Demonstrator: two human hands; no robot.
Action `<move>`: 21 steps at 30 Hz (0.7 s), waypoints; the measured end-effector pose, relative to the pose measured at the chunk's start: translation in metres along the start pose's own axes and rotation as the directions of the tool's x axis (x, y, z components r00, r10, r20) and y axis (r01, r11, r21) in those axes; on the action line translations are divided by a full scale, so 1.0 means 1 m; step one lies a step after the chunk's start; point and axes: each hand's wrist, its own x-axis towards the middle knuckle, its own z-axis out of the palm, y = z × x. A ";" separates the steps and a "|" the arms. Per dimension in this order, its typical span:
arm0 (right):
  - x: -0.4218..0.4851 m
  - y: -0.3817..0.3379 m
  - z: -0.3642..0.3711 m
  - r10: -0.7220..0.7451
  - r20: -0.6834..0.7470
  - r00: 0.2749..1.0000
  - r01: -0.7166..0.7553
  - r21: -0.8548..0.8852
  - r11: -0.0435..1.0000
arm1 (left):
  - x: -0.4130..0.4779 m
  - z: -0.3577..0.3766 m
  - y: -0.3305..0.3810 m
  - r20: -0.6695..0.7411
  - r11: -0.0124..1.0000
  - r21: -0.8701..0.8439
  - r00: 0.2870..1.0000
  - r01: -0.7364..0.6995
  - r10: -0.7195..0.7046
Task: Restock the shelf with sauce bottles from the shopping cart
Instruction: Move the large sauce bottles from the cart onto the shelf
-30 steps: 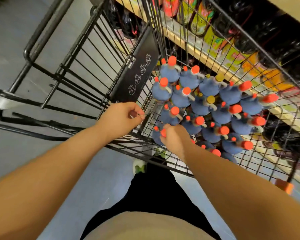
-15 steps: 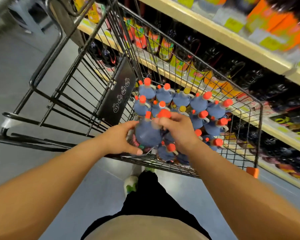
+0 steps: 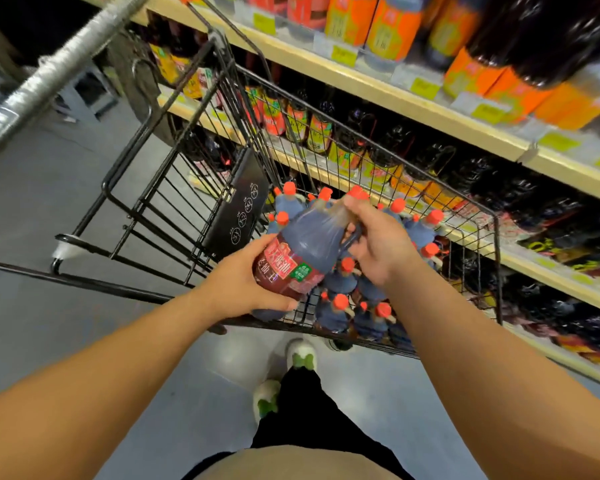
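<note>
A dark sauce bottle (image 3: 302,251) with a red label and an orange cap is held tilted above the near end of the black wire shopping cart (image 3: 496,271). My right hand (image 3: 374,240) grips its neck and handle just below the cap. My left hand (image 3: 243,282) holds its base from the left, thumb curled under the bottom. Several more sauce bottles with orange caps (image 3: 340,306) stand packed in the cart below. The shelf (image 3: 430,112) runs along the right behind the cart.
The shelf's tiers carry dark bottles with orange and yellow labels (image 3: 392,26) and price tags along the edges. The cart's folded child seat flap (image 3: 239,209) stands at its left end. Grey floor lies left of the cart; my feet (image 3: 302,355) stand just behind it.
The bottle has come up out of the cart and tilted on its side, showing its red label. My left hand slid from its side to its base. The view tilted up toward the shelf.
</note>
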 end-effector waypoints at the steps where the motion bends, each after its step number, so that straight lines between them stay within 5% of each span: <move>1: -0.001 0.003 -0.001 -0.005 -0.004 1.000 0.005 -0.018 1.000 | -0.002 0.001 0.001 0.004 1.000 -0.014 1.000 0.014 -0.014; 9: -0.041 0.047 0.011 0.217 0.120 0.969 -0.211 -0.062 0.976 | -0.003 0.018 0.009 -0.116 0.979 0.173 0.989 0.112 -0.092; 13: -0.040 0.052 0.010 0.137 0.066 0.988 -0.142 0.070 0.987 | -0.002 0.029 0.021 -0.169 0.938 0.338 0.985 0.071 -0.014; 17: -0.028 0.049 -0.003 0.028 0.015 0.999 -0.029 0.050 0.998 | 0.008 0.030 0.029 -0.065 0.967 0.249 0.995 -0.054 0.072; 21: -0.014 0.038 -0.020 -0.092 0.010 0.996 0.092 -0.053 0.994 | 0.030 0.022 0.027 0.122 0.996 0.084 0.992 0.002 -0.013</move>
